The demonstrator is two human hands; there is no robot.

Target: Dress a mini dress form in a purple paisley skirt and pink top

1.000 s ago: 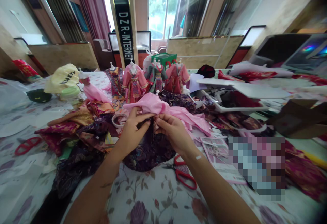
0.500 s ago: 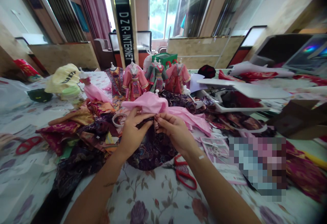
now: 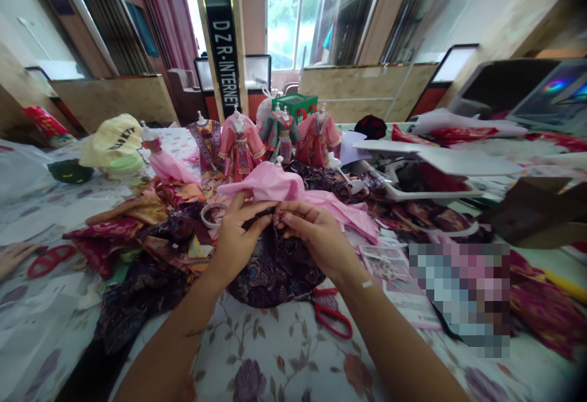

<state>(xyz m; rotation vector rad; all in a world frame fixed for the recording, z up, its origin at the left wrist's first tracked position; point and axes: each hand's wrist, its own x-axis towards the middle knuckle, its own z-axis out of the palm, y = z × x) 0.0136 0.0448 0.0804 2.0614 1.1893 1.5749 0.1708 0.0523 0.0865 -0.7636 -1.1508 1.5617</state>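
Observation:
A piece of dark patterned fabric [image 3: 275, 267] spreads on the table in front of me, its upper edge gathered between my hands. My left hand [image 3: 238, 234] is closed on that edge, thumb and fingers pressed together. Close beside it, my right hand [image 3: 312, 230] pinches the same fabric with thumb and forefinger. Whether a needle or thread is between the fingertips is too small to tell. Pink fabric [image 3: 270, 183] lies just behind both hands. Red-handled scissors [image 3: 334, 316] rest by my right wrist, their blades partly under the dark fabric.
Small dress forms in robes [image 3: 241, 145] stand in a row behind the pink fabric. Fabric scraps [image 3: 147, 224] heap on the left, near other red scissors [image 3: 51, 261] and another person's hand [image 3: 18, 258]. A white tray [image 3: 431, 193] and a cardboard box [image 3: 527, 212] sit right.
The fingertips of my right hand have shifted slightly on the fabric edge. At the far left, the other person's hand has come further into view beside the red scissors.

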